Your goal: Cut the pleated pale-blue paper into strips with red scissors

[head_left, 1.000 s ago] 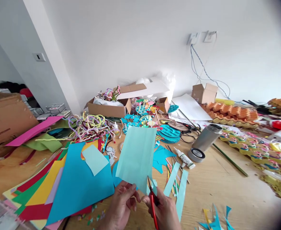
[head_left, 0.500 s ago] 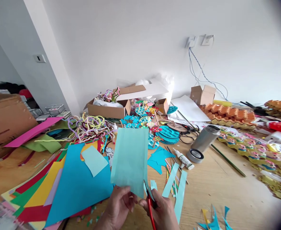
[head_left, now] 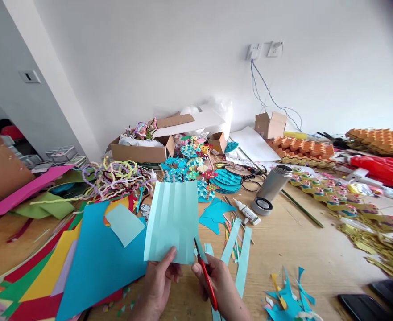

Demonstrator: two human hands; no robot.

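Note:
My left hand (head_left: 161, 281) pinches the lower edge of a pale teal sheet of paper (head_left: 172, 218), thumb on top. Lengthwise creases run down this sheet, which is held up over the table. Red-handled scissors (head_left: 205, 278) are in my right hand (head_left: 218, 281), their dark blades pointing up beside the sheet's lower right corner. A narrow teal piece shows behind the blades, partly hidden by my right hand. To the right lie long teal paper strips (head_left: 243, 263) on the table. A small teal piece of paper (head_left: 125, 224) rests on a large blue sheet (head_left: 99, 254) at the left.
Coloured sheets (head_left: 45, 272) fan out at the left, below tangled pipe cleaners (head_left: 116, 178). A glue bottle (head_left: 247, 211), a steel flask (head_left: 275, 183) and painted egg cartons (head_left: 337, 196) stand to the right. Blue scraps (head_left: 290, 298) lie near the front. Cardboard boxes (head_left: 142, 151) stand at the back.
The view has shifted rightward. The teal sheet has tilted so its creases show, and my left thumb now lies on its face. The scissors remain at its right edge.

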